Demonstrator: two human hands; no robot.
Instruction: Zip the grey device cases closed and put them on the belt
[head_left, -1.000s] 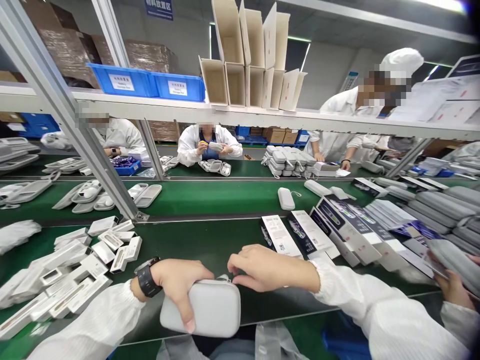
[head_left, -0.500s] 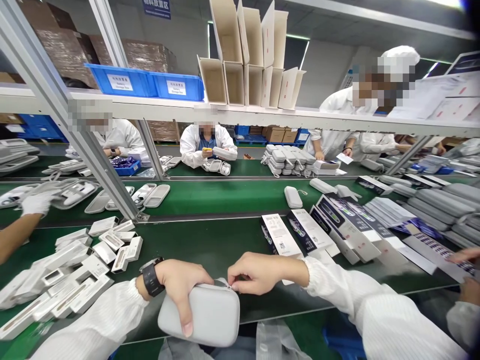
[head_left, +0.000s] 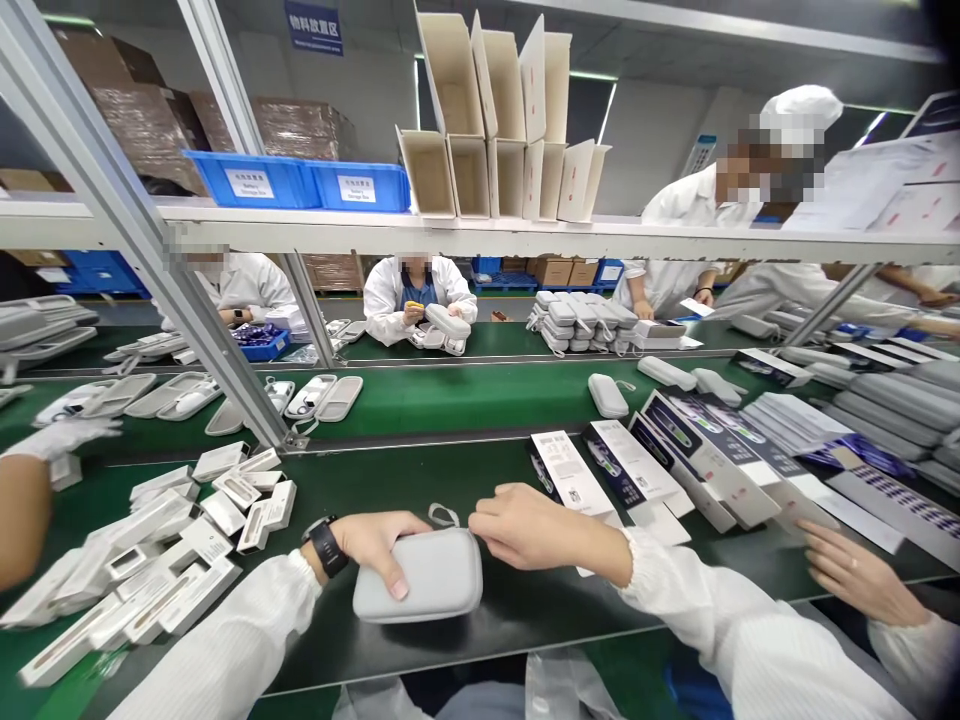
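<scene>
A light grey zip case (head_left: 420, 580) with rounded corners lies over the front part of the dark green work surface, its lid closed. My left hand (head_left: 382, 550) grips it from the left, thumb across the top and fingers behind. From the back edge sticks up the case's wrist strap loop (head_left: 444, 515). At the back right corner my right hand (head_left: 517, 525) is closed in a pinch on the zipper pull, which the fingers mostly hide. Small white boxes (head_left: 180, 560) lie heaped to the left of my left hand.
Printed cartons (head_left: 574, 480) stand right of my hands, with a co-worker's hand (head_left: 862, 575) beside them. A gloved hand (head_left: 67, 440) reaches in at left. Open cases (head_left: 341, 398) lie on the green belt (head_left: 450, 395). A metal post (head_left: 247, 370) rises at left; a shelf (head_left: 510, 238) crosses above.
The case has moved slightly away from me and been turned a little. My right hand has shifted up and right to its corner. The co-worker's hand at right has come onto the cartons.
</scene>
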